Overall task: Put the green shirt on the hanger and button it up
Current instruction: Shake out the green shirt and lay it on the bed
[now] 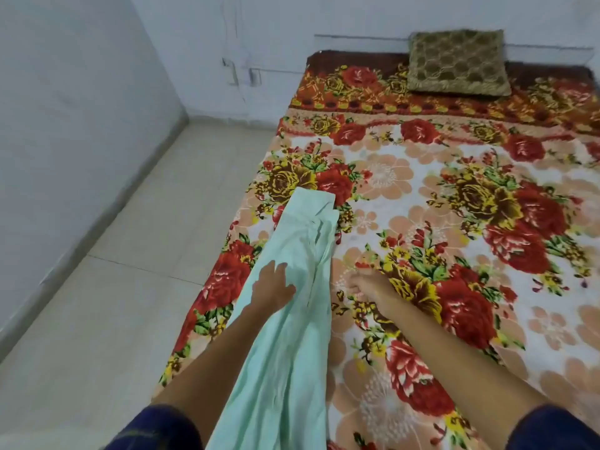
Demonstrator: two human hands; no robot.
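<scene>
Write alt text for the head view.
A pale green shirt lies bunched lengthwise on a floral bedspread; the left hand rests flat on it, the right hand curled beside it. No hanger visible.

Both arms stretched fwd. L hand [273, 285] flat, fingers [276, 267] spread. R hand [367, 287] w/ fingers curled into a fist.

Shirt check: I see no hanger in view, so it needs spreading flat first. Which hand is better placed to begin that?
Probably the left hand: its fingers already lie open on the shirt. The right hand is curled on the blanket beside the shirt; whether it pinches an edge is unclear.
</scene>
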